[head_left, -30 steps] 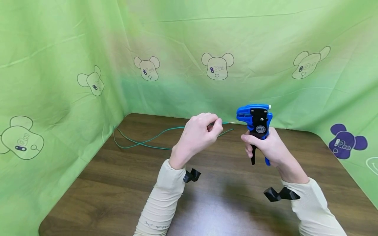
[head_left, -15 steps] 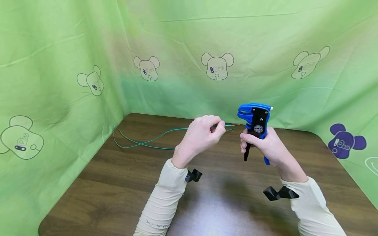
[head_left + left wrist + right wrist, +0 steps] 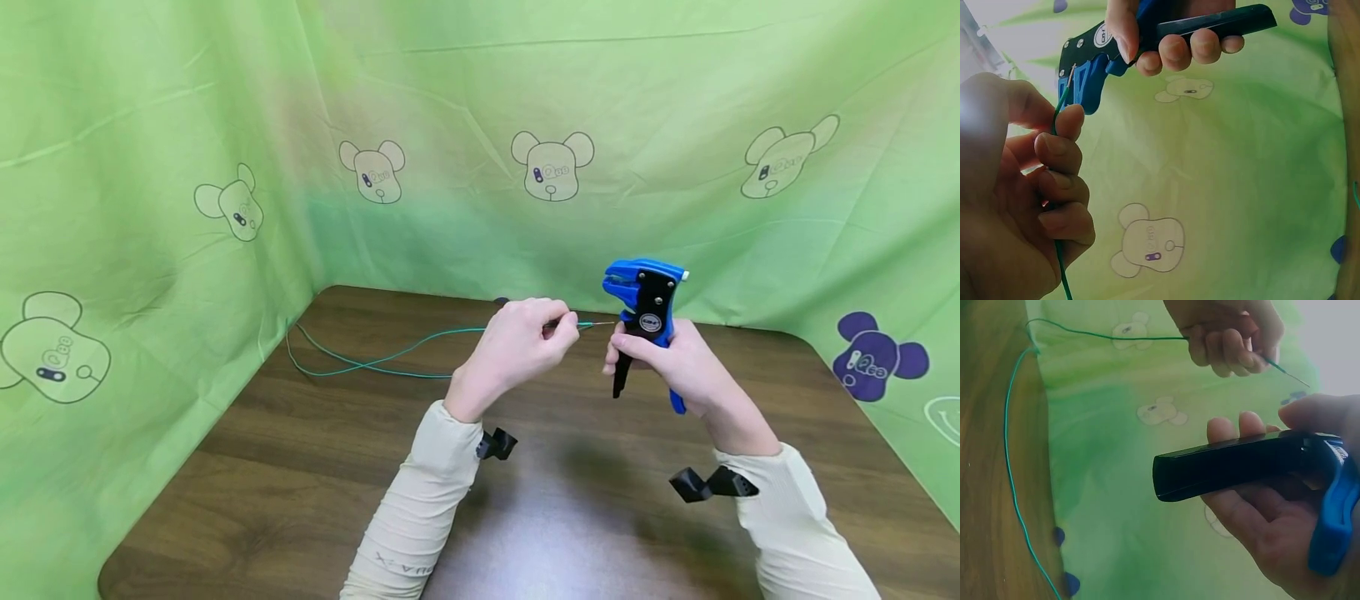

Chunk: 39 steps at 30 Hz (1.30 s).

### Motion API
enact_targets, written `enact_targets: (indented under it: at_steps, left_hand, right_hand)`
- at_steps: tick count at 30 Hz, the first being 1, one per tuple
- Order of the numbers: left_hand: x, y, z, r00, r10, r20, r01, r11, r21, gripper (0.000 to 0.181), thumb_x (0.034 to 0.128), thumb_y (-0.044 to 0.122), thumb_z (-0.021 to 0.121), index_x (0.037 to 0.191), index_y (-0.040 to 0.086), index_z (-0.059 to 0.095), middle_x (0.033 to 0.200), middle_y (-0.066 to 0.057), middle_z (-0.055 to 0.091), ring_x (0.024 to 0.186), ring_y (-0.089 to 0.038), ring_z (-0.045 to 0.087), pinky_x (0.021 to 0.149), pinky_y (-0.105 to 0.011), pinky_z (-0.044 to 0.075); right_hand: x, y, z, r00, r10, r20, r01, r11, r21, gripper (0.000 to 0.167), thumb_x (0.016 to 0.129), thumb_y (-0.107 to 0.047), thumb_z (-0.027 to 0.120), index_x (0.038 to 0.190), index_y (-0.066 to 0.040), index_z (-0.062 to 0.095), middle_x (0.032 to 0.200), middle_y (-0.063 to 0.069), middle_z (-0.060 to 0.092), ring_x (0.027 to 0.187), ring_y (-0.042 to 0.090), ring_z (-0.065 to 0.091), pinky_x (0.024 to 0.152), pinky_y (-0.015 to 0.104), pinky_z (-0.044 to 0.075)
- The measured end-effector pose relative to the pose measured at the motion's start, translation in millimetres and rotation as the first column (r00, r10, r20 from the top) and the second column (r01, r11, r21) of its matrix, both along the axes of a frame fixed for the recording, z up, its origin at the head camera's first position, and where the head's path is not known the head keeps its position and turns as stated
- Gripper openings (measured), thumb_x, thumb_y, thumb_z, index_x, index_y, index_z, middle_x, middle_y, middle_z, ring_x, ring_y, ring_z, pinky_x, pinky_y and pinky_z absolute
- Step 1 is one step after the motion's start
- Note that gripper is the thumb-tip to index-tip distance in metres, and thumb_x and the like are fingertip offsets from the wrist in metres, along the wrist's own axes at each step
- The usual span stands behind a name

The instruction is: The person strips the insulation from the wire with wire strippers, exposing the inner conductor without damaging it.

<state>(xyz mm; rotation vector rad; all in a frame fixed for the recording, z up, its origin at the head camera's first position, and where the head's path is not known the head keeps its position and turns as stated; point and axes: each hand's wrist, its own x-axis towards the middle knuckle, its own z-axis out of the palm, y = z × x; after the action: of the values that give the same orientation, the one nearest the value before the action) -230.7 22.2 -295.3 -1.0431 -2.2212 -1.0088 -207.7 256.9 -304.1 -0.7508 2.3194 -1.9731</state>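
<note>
The left hand (image 3: 517,346) pinches a green wire (image 3: 1063,269) between thumb and fingertips, its bare metal end (image 3: 1297,379) sticking out past them. In the right hand (image 3: 693,371) is a blue and black wire stripper (image 3: 647,292), gripped by its handles, which stand apart, the black one (image 3: 1229,465) under the fingers. The tool's blue nose points left, above the bared wire end in the head view. Whether the wire touches the tool cannot be told.
The wire's long part loops and crosses itself on the brown wooden table (image 3: 247,467), left of the hands. Green cloth (image 3: 450,83) printed with bear heads stands behind and at both sides of the table.
The left hand has moved slightly right and down with the wire. The stripper has tilted a little, its black handle swinging left away from the blue one, and the bare wire end is nearer the right hand.
</note>
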Motion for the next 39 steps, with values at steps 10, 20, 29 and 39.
enact_targets:
  at_steps: [10, 20, 29, 39]
  left_hand:
    - [-0.4, 9.1, -2.7, 0.996, 0.026, 0.088, -0.013, 0.990, -0.141, 0.033, 0.1033, 0.019, 0.050, 0.070, 0.016, 0.047, 0.061, 0.005, 0.041, 0.054, -0.008, 0.038, 0.052, -0.022, 0.031]
    - [-1.1, 20.7, -11.7, 0.988, 0.008, 0.153, 0.040, 0.952, -0.303, 0.024, 0.1092, 0.023, 0.040, 0.090, 0.013, 0.051, 0.067, 0.005, 0.045, 0.057, -0.011, 0.044, 0.053, -0.024, 0.036]
    - [-4.4, 34.3, -26.2, 0.976, 0.007, 0.219, 0.081, 0.917, -0.390, 0.021, 0.1095, 0.023, 0.040, 0.097, 0.013, 0.054, 0.066, 0.005, 0.046, 0.057, -0.010, 0.046, 0.054, -0.024, 0.038]
    - [-7.6, 47.4, -39.7, 0.983, -0.006, 0.182, 0.090, 0.884, -0.459, 0.024, 0.1081, 0.024, 0.045, 0.093, 0.015, 0.061, 0.068, 0.007, 0.051, 0.062, -0.006, 0.051, 0.055, -0.021, 0.040]
  right_hand:
    - [-11.4, 18, -2.4, 0.997, -0.070, -0.030, 0.073, 0.991, 0.114, 0.017, 0.103, -0.010, 0.057, 0.103, 0.008, 0.057, 0.087, 0.013, 0.071, 0.079, 0.026, 0.072, 0.077, 0.033, 0.057]
    - [-18.3, 37, -4.5, 0.983, -0.159, -0.091, 0.177, 0.955, 0.240, 0.025, 0.103, -0.017, 0.059, 0.103, 0.007, 0.062, 0.088, 0.012, 0.072, 0.081, 0.026, 0.073, 0.078, 0.027, 0.055]
    - [-19.6, 41, -4.8, 0.967, -0.205, -0.151, 0.247, 0.900, 0.360, 0.030, 0.102, -0.022, 0.060, 0.101, 0.007, 0.068, 0.086, 0.010, 0.073, 0.080, 0.019, 0.073, 0.079, 0.019, 0.048]
    - [-23.4, 53, -8.7, 0.958, -0.219, -0.186, 0.278, 0.873, 0.401, 0.028, 0.102, -0.023, 0.060, 0.106, 0.004, 0.066, 0.087, 0.010, 0.074, 0.080, 0.015, 0.072, 0.076, 0.018, 0.049]
